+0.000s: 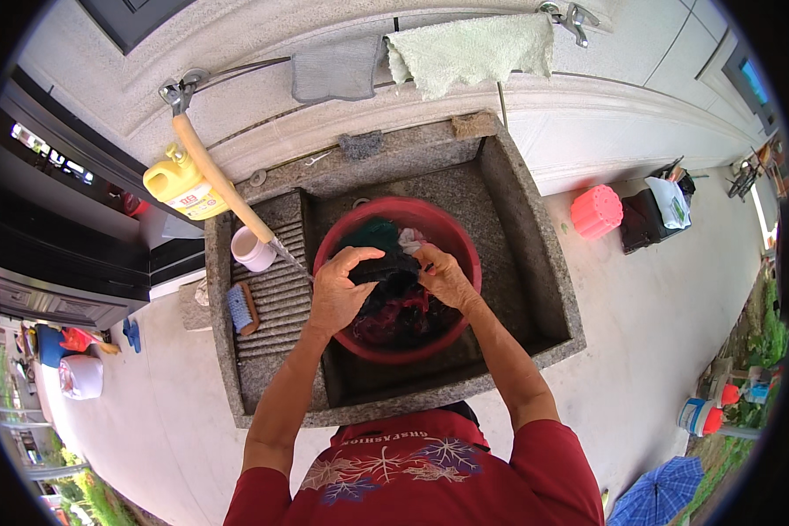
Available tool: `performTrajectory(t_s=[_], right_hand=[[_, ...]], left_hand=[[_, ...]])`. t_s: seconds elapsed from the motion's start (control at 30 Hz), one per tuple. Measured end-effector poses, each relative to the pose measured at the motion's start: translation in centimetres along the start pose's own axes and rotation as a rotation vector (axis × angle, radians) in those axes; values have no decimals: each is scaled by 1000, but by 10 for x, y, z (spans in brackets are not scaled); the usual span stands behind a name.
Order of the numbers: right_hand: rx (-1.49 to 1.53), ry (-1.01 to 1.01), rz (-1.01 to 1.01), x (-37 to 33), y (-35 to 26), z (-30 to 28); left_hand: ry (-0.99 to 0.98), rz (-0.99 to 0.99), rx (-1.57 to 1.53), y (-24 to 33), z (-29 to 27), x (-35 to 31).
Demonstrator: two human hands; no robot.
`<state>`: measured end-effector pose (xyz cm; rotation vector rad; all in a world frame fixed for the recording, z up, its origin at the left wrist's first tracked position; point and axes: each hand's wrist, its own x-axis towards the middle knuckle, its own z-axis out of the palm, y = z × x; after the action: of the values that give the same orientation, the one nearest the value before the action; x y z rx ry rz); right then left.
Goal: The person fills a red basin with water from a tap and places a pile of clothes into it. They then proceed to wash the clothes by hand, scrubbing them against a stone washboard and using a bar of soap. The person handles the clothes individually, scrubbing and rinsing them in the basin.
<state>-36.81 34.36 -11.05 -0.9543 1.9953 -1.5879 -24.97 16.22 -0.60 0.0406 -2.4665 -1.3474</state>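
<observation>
Head view shows both our hands over a red basin (447,226) set in a stone sink (536,223). Dark cloth (398,279) lies in the basin, with green cloth (373,235) and pale cloth (409,240) toward its far side. Our left hand (337,287) has thumb and forefinger parted, dark cloth showing in the gap; we cannot tell whether its other fingers grip any. Our right hand (444,280) has its fingers bent inward, tips at the dark cloth, though we cannot tell if they pinch it. Water runs from a tan hose (210,171) beside our left hand. Left of the basin, a pink cup (252,251) and a scrubbing brush (242,309) sit by the ridged washboard (276,317).
</observation>
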Motion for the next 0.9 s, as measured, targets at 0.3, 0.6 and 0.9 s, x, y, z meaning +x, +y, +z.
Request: performTrajectory(t_s=[0.3, 0.6, 0.9], right_hand=[[346, -101, 79, 28, -109, -70], [-598, 211, 402, 25, 53, 36], [-679, 103, 497, 20, 119, 86]], left_hand=[[-70, -311, 508, 64, -64, 24], [26, -632, 338, -112, 86, -63], [-211, -678, 405, -157, 143, -75]])
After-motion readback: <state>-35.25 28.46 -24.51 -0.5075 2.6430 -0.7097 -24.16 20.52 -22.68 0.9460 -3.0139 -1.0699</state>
